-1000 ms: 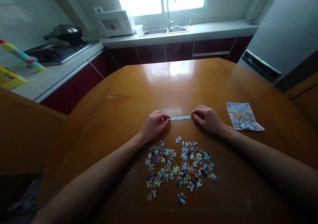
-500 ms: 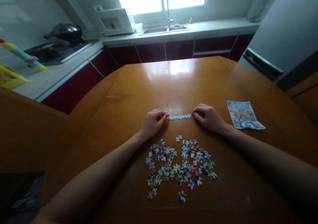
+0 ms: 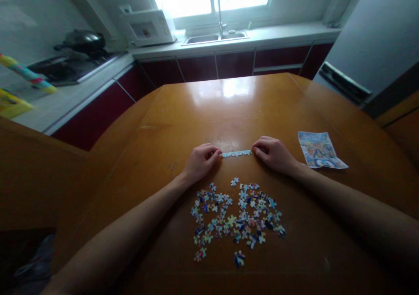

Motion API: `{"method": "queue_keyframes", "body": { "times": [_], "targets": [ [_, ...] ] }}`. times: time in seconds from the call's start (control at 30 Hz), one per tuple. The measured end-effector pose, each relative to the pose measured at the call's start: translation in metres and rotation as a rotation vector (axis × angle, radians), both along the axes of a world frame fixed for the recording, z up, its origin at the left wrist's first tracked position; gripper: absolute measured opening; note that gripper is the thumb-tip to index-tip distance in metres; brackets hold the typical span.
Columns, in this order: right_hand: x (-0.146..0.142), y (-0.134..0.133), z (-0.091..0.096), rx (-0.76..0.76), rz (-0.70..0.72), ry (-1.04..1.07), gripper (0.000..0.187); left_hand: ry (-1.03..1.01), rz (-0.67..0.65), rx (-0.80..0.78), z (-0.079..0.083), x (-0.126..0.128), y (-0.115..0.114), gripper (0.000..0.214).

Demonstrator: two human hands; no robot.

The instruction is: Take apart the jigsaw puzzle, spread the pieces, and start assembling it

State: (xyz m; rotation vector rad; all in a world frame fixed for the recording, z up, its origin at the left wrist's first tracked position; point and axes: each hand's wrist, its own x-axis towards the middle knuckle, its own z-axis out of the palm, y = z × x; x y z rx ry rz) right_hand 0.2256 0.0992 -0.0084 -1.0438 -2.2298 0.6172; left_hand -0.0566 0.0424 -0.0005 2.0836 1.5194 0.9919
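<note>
A narrow strip of joined jigsaw pieces (image 3: 236, 154), pale blue with a straight far edge, lies on the wooden table (image 3: 209, 111). My left hand (image 3: 203, 159) pinches its left end between thumb and forefinger. At the right end, my right hand (image 3: 269, 150) has its fingers closed on the strip in the same way. The fingertips cover both ends. Nearer to me, between my forearms, spreads a loose heap of jigsaw pieces (image 3: 231, 221) in mixed colours. One light-blue piece (image 3: 235, 182) lies apart, between the heap and the strip.
Right of my right hand lies a creased printed picture sheet (image 3: 321, 150). Beyond the table are a counter with a sink (image 3: 214, 38), a white microwave (image 3: 147, 28), and a stove with a dark pan (image 3: 84, 41). A grey fridge (image 3: 376, 37) stands at the right.
The whole view has shifted very slightly. Both hands keep their hold on the strip's ends, and the loose pieces and the sheet stay where they were.
</note>
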Motion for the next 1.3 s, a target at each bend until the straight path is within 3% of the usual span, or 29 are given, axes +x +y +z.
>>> {"method": "queue_keyframes", "body": {
  "times": [0.23, 0.33, 0.43, 0.57, 0.9, 1.07, 1.2, 1.3],
  "targets": [
    [0.0, -0.004, 0.003, 0.079, 0.042, 0.041, 0.016, 0.0, -0.01, 0.0, 0.002, 0.0, 0.0, 0.023],
    [-0.005, -0.016, 0.009, 0.173, 0.243, 0.063, 0.015, -0.001, -0.005, -0.007, 0.0, -0.001, 0.0, 0.023],
    [-0.013, -0.032, 0.014, 0.174, 0.488, 0.026, 0.016, -0.022, 0.027, -0.029, -0.001, -0.001, -0.001, 0.019],
    [-0.02, -0.046, 0.017, 0.143, 0.617, -0.061, 0.018, -0.061, 0.055, -0.043, 0.0, 0.001, -0.001, 0.018],
    [-0.02, -0.045, 0.024, 0.131, 0.668, -0.166, 0.015, -0.055, 0.055, -0.046, -0.001, 0.0, -0.001, 0.021],
    [-0.018, -0.042, 0.022, 0.017, 0.692, -0.027, 0.013, -0.057, 0.063, -0.05, 0.0, 0.001, -0.001, 0.02],
    [-0.01, -0.032, 0.014, -0.104, 0.497, 0.128, 0.01, -0.059, 0.061, -0.055, 0.0, 0.0, -0.001, 0.022],
    [-0.006, -0.022, 0.008, -0.075, 0.301, 0.231, 0.013, -0.063, 0.056, -0.053, -0.002, 0.0, -0.001, 0.022]
  ]
}}
